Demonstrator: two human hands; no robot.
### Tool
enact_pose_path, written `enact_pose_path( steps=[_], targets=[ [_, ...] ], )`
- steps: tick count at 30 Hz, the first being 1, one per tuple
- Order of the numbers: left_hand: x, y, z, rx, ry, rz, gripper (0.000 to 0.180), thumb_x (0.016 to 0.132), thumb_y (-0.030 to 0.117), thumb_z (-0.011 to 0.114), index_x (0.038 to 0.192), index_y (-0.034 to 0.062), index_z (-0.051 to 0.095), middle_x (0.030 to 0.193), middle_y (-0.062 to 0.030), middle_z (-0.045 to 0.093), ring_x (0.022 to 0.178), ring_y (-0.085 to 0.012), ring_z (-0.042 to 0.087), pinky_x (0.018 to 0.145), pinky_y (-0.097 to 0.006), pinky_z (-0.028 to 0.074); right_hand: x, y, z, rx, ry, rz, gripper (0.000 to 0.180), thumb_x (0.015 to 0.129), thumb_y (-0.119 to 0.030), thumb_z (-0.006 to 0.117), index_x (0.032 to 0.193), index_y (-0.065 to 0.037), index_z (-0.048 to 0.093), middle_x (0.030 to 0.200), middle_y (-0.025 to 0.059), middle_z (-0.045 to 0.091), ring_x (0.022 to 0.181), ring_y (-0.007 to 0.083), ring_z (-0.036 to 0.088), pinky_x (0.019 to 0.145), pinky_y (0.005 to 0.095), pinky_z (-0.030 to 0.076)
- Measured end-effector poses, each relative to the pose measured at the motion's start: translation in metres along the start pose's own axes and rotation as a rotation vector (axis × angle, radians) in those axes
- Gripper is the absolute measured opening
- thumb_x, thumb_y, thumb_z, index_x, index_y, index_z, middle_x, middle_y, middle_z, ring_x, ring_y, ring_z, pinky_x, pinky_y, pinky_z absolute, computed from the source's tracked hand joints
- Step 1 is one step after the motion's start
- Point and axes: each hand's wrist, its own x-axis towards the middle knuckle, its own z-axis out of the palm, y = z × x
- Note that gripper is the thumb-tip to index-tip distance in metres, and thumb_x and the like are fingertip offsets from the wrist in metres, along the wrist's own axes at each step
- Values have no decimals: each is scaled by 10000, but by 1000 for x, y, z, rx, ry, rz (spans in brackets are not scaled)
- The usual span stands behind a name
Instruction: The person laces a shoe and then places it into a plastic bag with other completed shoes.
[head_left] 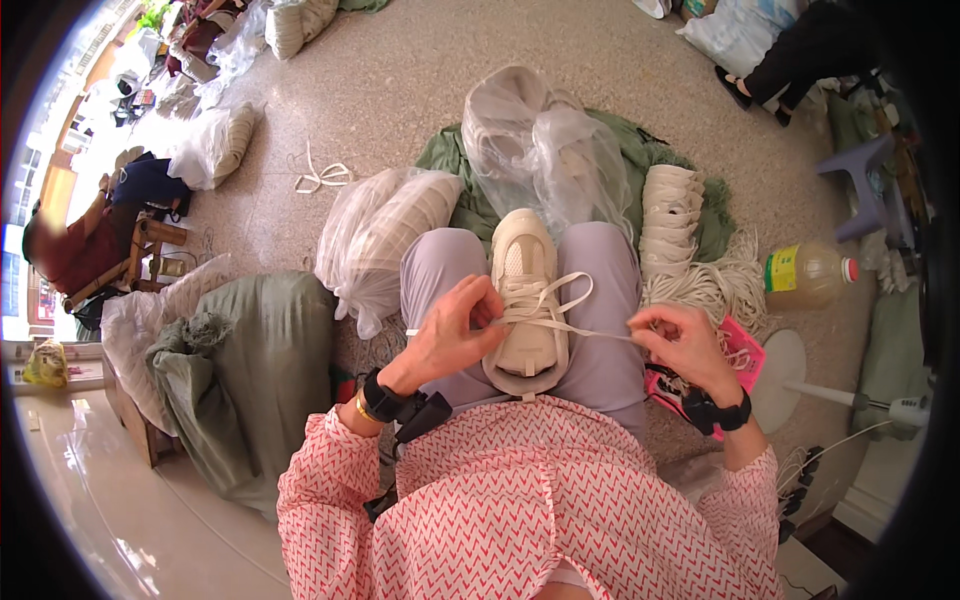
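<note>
A cream lace-up sneaker [527, 352] rests between my thighs, its toe pointing away from me. White shoelace [598, 333] crosses its tongue, with a loose loop standing out on the right side. My left hand [460, 325] is closed at the shoe's left edge, pinching the lace near the eyelets; a pale lace end shows to its left. Out to the right, my right hand [685, 342] pinches the other stretch of lace and holds it nearly straight, apart from the shoe.
Beyond my knees lie clear bags of shoes [395, 225] on a green sack [460, 152]. At right are stacked shoe parts [670, 215], bundled white laces [715, 280], a pink basket [743, 350] and a plastic bottle [808, 278]. A full green sack [262, 370] stands left. Other people sit nearby.
</note>
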Motion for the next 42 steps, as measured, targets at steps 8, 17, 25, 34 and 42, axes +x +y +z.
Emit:
enact_pose_path(
  steps=[8,17,25,34,42],
  targets=[
    [-12,16,4,-83,25,-172,132,849,59,743,911,-1,643,786,-42,666,705,-111,609,636,-291,505,71,-43,52,-177,-60,-520,188,878,-26,707,1064,-14,693,997,104,670,768,253,675,674,351,540],
    [-13,11,4,-110,19,-204,142,863,73,745,920,-4,641,798,-41,668,705,-112,608,636,-293,504,78,-53,59,-369,-207,-619,100,880,-17,676,946,8,605,889,132,650,772,309,674,671,403,527],
    [-14,9,2,-174,-21,-225,140,912,61,741,924,23,606,816,37,599,728,-27,531,620,-223,450,62,-44,58,-113,-162,-362,158,849,-10,722,968,3,619,762,65,639,621,150,604,584,303,505],
    [-58,34,-71,-290,-129,-455,124,927,19,714,903,55,598,835,59,545,757,-30,493,654,-216,410,63,-40,61,-100,-183,-296,190,847,-26,737,1005,-11,631,765,10,628,645,95,587,586,256,480],
    [-122,17,-135,-346,-80,-526,119,925,40,721,908,42,604,835,28,603,755,-51,553,673,-221,450,60,-37,69,15,-149,-295,214,852,-39,759,1027,-16,638,849,13,635,663,76,586,588,247,473]
  ],
)
